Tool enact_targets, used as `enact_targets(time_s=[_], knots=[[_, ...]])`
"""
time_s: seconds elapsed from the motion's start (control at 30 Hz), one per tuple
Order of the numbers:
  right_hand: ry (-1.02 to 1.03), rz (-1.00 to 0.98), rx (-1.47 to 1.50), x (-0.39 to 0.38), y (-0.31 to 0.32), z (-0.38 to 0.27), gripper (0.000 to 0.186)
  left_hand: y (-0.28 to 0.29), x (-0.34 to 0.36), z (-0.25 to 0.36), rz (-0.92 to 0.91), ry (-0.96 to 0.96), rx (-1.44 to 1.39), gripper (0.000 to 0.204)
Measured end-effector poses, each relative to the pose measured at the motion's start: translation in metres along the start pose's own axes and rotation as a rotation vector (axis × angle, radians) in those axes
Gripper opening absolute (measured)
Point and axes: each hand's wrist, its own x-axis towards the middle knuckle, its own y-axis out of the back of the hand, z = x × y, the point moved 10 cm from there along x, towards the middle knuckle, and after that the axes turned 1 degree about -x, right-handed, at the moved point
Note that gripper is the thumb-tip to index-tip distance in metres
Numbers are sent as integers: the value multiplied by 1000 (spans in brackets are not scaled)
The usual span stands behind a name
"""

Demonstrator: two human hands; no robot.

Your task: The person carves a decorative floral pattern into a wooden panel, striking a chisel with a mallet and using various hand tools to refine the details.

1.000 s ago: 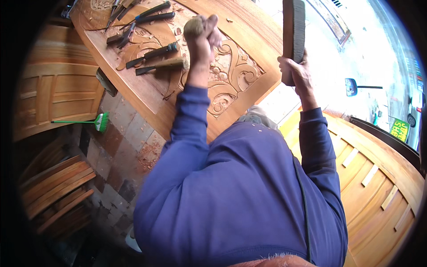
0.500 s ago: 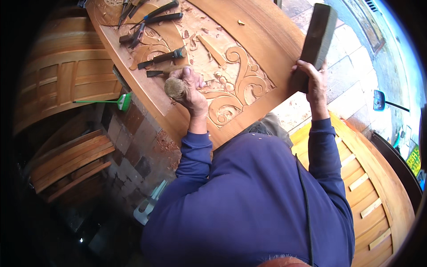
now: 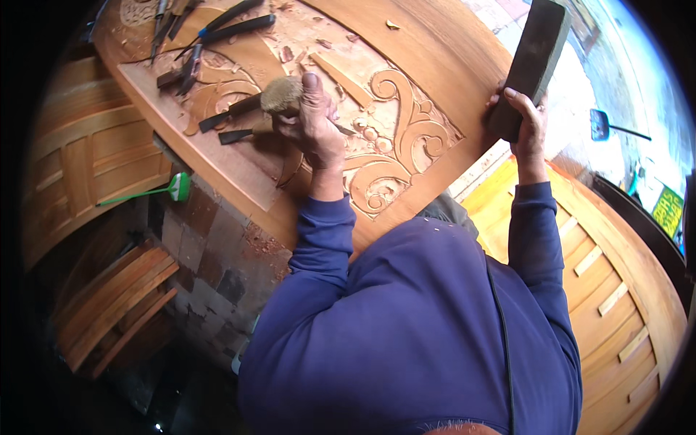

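My left hand [image 3: 315,134] is closed around an upright chisel [image 3: 283,95] with a pale, battered wooden end, held over the carved scrollwork of a wooden panel [image 3: 460,61]; a metal blade shows just right of my fingers, near carved round bosses. My right hand [image 3: 529,123] grips a long dark wooden block [image 3: 538,51] at its lower part, over the panel's right edge. Several chisels and gouges [image 3: 235,20] with dark handles lie to the left among wood shavings on the panel, some partly hidden behind my left hand.
Panelled wooden pieces [image 3: 116,159] stand at the left and lower right [image 3: 609,348]. A green broom [image 3: 177,187], tiled floor [image 3: 217,290] with shavings, and stacked planks [image 3: 119,297] are lower left. A mirror on a stalk [image 3: 599,125] and a bright opening are at the right.
My left hand with the chisel came down onto the carving and rose slightly since. The block in my right hand moved right. The view of the panel has shifted.
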Motion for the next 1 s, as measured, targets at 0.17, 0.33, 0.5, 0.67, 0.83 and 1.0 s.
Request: enact_targets(time_s=[0.17, 0.33, 0.5, 0.67, 0.83, 1.0], knots=[[14, 26, 19, -1, 4, 2, 42, -15, 10, -7, -18, 89, -62, 34], [-16, 16, 28, -2, 3, 5, 45, -18, 11, -6, 25, 51, -22, 32], [36, -12, 12, 0, 1, 1, 46, -17, 19, -6, 24, 13, -4, 32], [47, -58, -29, 3, 4, 5, 44, -24, 17, -8, -7, 19, 10, 33], [86, -86, -56, 5, 4, 1, 48, -28, 16, -8, -3, -14, 63, 41], [94, -88, -52, 3, 3, -1, 49, -32, 11, 1, -36, -81, 113, 38]])
